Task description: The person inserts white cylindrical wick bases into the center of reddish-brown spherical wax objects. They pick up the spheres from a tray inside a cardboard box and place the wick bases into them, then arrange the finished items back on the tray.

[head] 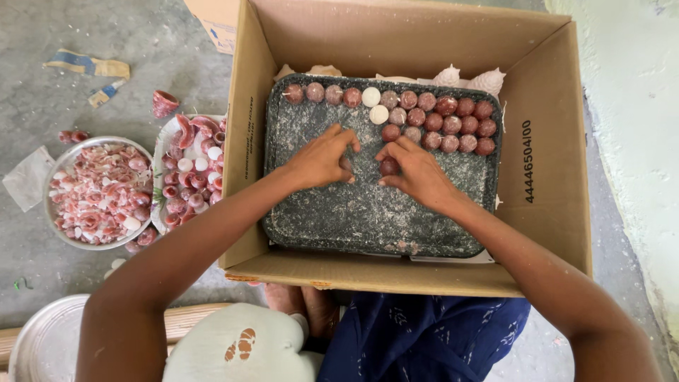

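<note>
Cardboard box (544, 233) — one tray (332, 212), two white balls (375, 105).

- Grey concrete floor (106, 42), dusty and stained, in soft daylight.
- Pale, worn wall (636, 106) along the right.
- Scraps of blue and tan cloth (88, 65) lying on it.

Both hands are down on a dusty dark tray (353, 212) inside a cardboard box (544, 212). Right hand (417, 173) pinches a reddish ball (389, 167), left hand (322, 159) just beside it. Rows of balls (453, 124) along the far edge.
</note>
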